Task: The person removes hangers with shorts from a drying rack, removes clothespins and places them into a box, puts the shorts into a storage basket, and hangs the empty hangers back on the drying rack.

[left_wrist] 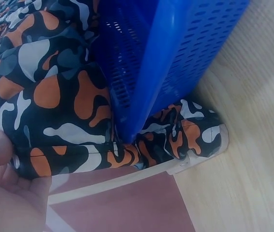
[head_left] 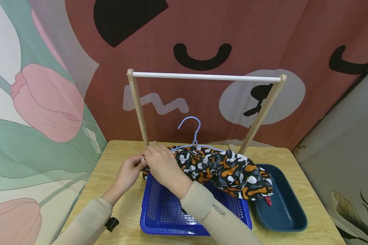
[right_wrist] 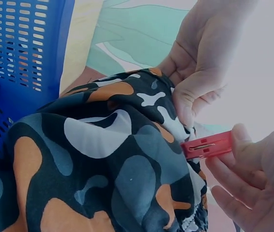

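Observation:
A camouflage-patterned garment [head_left: 202, 166] in black, grey, orange and white lies on a light-blue hanger [head_left: 194, 132] over the blue basket. At its left end, my left hand [head_left: 129, 173] pinches the fabric edge between thumb and fingers, as the left wrist view also shows. Beside it, my right hand [head_left: 164, 166] pinches a red clothespin [right_wrist: 207, 144], seen in the right wrist view with its tip against the cloth edge. Another red clothespin [head_left: 268, 200] hangs at the garment's right end.
A blue perforated basket [head_left: 150, 221] sits at the front of the wooden table [head_left: 110, 156]. To its right stands a dark teal tray [head_left: 289, 217]. Behind rises a wooden rack with a white rod [head_left: 205, 77]. A patterned curtain [head_left: 263, 34] hangs at the back.

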Available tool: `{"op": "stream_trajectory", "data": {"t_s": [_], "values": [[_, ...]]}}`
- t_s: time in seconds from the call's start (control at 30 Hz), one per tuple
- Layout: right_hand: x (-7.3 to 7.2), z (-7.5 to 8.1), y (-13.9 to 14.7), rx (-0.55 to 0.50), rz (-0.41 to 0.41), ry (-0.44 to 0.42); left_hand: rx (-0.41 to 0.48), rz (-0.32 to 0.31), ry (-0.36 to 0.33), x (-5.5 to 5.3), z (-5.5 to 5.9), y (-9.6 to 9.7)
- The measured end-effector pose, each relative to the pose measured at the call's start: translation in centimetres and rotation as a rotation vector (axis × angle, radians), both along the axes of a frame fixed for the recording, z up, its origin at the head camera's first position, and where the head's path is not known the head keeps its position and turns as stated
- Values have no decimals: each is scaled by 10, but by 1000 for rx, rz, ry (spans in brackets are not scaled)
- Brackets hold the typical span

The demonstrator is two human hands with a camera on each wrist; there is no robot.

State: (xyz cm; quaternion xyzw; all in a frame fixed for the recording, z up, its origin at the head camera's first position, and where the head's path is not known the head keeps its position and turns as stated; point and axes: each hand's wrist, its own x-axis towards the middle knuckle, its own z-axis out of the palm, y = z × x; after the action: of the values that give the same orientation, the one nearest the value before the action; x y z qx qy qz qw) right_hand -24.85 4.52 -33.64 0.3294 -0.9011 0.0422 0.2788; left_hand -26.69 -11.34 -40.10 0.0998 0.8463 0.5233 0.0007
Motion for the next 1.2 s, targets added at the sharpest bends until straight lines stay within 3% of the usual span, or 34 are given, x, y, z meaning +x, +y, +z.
{"op": "stream_trajectory", "data": {"t_s": [0.23, 0.67, 1.2], "values": [[-4, -2, 1, -112, 35, -1, 38, -11, -13, 1, 1, 0], [-11, -12, 6, -283, 100, 32, 3, 19, -27, -1, 2, 2], [2, 4, 3, -314, 115, 63, 21, 35, 2, 2, 0, 4]]}}
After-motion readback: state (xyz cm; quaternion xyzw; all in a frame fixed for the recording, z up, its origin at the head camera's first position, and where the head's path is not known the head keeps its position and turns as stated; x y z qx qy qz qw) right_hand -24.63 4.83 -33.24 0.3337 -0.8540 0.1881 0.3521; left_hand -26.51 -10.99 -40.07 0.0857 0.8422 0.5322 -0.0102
